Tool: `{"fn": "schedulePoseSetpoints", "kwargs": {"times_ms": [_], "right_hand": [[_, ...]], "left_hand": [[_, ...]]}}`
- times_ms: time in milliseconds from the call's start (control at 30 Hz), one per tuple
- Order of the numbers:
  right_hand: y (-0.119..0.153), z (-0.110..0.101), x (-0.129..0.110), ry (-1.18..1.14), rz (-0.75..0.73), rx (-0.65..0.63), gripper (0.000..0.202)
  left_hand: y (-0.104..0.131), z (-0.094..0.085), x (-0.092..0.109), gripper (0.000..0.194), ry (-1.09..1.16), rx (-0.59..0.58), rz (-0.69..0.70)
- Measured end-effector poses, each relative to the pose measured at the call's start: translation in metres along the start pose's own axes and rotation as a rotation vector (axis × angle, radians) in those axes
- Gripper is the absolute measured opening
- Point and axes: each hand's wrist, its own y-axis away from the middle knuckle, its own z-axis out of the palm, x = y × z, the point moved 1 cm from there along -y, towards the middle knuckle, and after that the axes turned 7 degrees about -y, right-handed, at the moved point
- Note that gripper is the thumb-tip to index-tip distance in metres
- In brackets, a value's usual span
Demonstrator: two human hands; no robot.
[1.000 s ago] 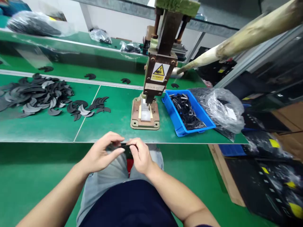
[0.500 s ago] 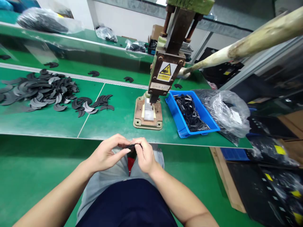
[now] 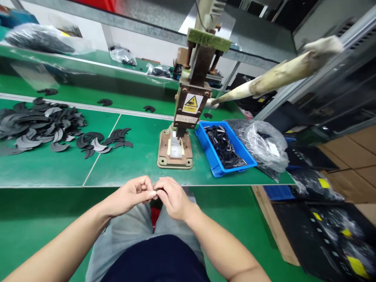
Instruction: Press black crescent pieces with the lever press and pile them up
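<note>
Above my lap, just off the bench's front edge, my left hand (image 3: pixel 133 196) and my right hand (image 3: pixel 173 197) meet fingertip to fingertip. Both are closed around a small dark part (image 3: pixel 158 190), mostly hidden by the fingers. Beyond them stands a hand press (image 3: pixel 192 105), its base plate (image 3: pixel 162 161) on the green bench. A blue bin (image 3: pixel 216 172) of small black pieces (image 3: pixel 225 147) sits right of the press. Curved black pieces (image 3: pixel 38 125) lie heaped at the left, with a smaller group (image 3: pixel 94 143) nearer the press.
The press's long wrapped handle (image 3: pixel 273 78) reaches to the upper right. A clear plastic bag (image 3: pixel 264 145) lies right of the bin. Behind the bench edge strip are single curved pieces (image 3: pixel 105 102). Bagged parts (image 3: pixel 41 38) rest on the back shelf. Cardboard boxes (image 3: pixel 352 156) stand at the right.
The view has shifted, so the bench scene sits further left and slightly lower. My fingers have closed in more over the dark part, which shows less now. The press handle appears at a different angle.
</note>
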Motion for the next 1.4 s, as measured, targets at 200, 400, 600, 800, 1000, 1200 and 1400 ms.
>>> {"fn": "schedulePoseSetpoints", "kwargs": {"times_ms": [200,400,600,800,1000,1200,1400], "right_hand": [[-0.021,-0.103,-0.010,0.112,0.036,0.364,0.017],[-0.078,-0.230,-0.049,0.084,-0.380,0.816,0.046],[-0.134,-0.259,-0.088,0.034,-0.447,0.519,0.042],[-0.136,-0.245,-0.087,0.021,-0.417,0.628,0.032],[-0.091,-0.202,-0.086,0.105,-0.404,0.735,0.024],[-0.039,-0.154,-0.036,0.214,-0.457,0.749,0.016],[-0.034,-0.144,-0.016,0.286,-0.460,0.840,0.013]], "left_hand": [[-0.048,-0.022,0.011,0.049,0.010,0.215,0.119],[-0.130,-0.041,0.022,0.046,-0.092,0.443,0.307],[-0.181,-0.039,0.029,0.025,-0.554,0.455,0.444],[-0.186,-0.043,0.041,0.023,-1.068,0.365,0.538],[-0.184,-0.049,0.040,0.029,-1.115,0.286,0.586],[-0.179,-0.044,0.039,0.028,-1.077,0.312,0.575],[-0.154,-0.059,0.037,0.034,-1.153,0.323,0.509]]}}
